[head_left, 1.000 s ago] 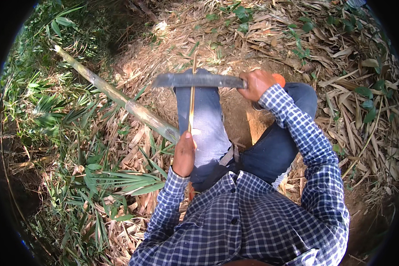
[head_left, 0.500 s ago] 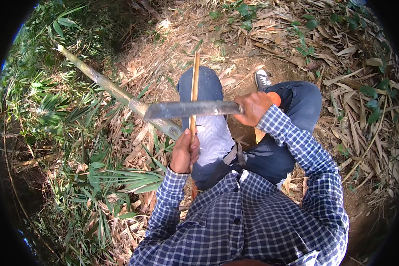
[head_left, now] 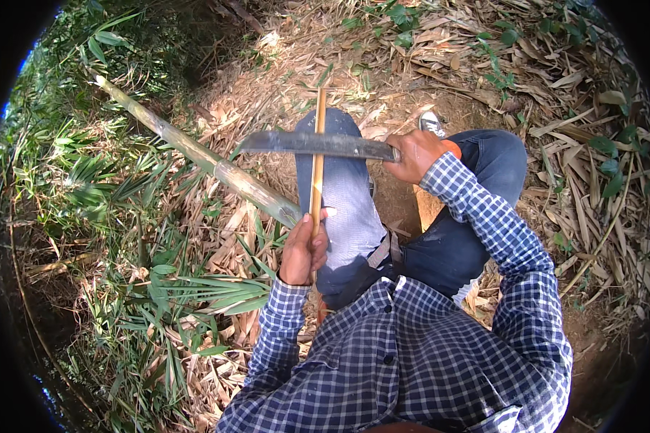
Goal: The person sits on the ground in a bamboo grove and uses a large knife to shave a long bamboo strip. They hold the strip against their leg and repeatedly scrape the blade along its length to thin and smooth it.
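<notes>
My left hand [head_left: 305, 250] is closed round the lower part of a bamboo strip [head_left: 317, 180], which points away from me above my left thigh. The thumb lies along the strip. In my right hand [head_left: 417, 156] is the handle of a machete, its orange end [head_left: 451, 149] showing past the fist. The long grey machete blade [head_left: 318, 144] reaches left across the strip, over its upper half; whether the edge bites into it cannot be made out. A pale cloth [head_left: 350, 209] covers my left thigh beneath the strip.
A thick bamboo pole [head_left: 195, 153] slants from the far left to near my left hand. Green leaves and undergrowth [head_left: 209, 292] fill the left side. Dry fallen leaves [head_left: 570, 180] cover the ground at right. My shoe [head_left: 432, 124] is beyond the right hand.
The machete has slid away from me along the bamboo strip, toward its far end, with my right hand moving forward. My left hand keeps its hold in nearly the same place.
</notes>
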